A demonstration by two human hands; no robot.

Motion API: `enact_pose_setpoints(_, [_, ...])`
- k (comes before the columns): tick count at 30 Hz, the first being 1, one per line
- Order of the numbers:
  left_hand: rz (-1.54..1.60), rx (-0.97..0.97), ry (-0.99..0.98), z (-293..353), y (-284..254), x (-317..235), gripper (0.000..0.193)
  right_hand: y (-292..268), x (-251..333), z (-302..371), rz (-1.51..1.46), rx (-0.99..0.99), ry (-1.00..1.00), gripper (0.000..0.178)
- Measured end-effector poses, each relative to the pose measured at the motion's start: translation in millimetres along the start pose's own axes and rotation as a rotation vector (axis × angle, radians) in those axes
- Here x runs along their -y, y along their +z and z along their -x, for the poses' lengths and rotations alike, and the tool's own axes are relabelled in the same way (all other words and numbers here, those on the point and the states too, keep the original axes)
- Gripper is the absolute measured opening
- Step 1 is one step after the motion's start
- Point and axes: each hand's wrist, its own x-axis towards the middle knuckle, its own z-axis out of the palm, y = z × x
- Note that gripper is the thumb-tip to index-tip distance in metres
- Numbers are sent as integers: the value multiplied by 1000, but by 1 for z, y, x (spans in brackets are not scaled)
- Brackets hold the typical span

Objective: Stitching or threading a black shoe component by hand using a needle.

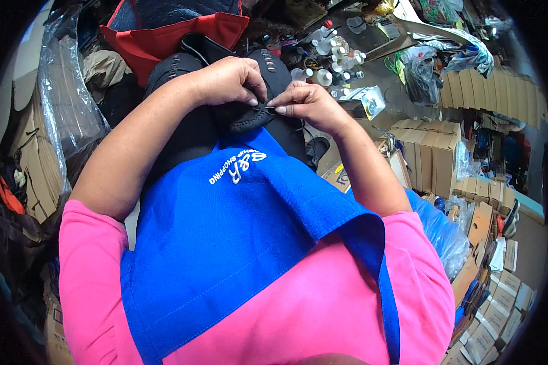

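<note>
A black shoe (pixel 249 123), with stitching along its toe seam, rests on my lap at the top edge of a blue apron (pixel 225 207). My left hand (pixel 234 81) is closed, thumb and fingers pinching the shoe's upper near the stitched seam. Close beside it, my right hand (pixel 310 106) pinches thumb against forefinger at the same seam. Something thin shows at the right fingertips, too small to tell whether it is thread or a needle. The fingertips of both hands nearly meet. Part of the shoe is hidden behind my left hand.
Beyond my knees stands a red bag (pixel 216 27) with a silvery lining. Several small bottles (pixel 323 77) stand on the floor ahead. Cardboard boxes (pixel 429 152) are stacked at the right. Clear plastic sheeting (pixel 73 97) covers cardboard on the left.
</note>
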Motion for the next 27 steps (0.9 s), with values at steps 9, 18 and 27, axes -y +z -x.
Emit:
enact_pose_setpoints(9, [-158,-287,19,19,13,-13,27,22,20,20,298,-278,-158,21])
enact_pose_setpoints(18, [-125,-480,-227,73,38,-41,23,46,18,39,634,-390,-230,45])
enact_pose_setpoints(27, [-387,-584,-61,64,37,-34,21,20,4,26,199,-178,-66,32])
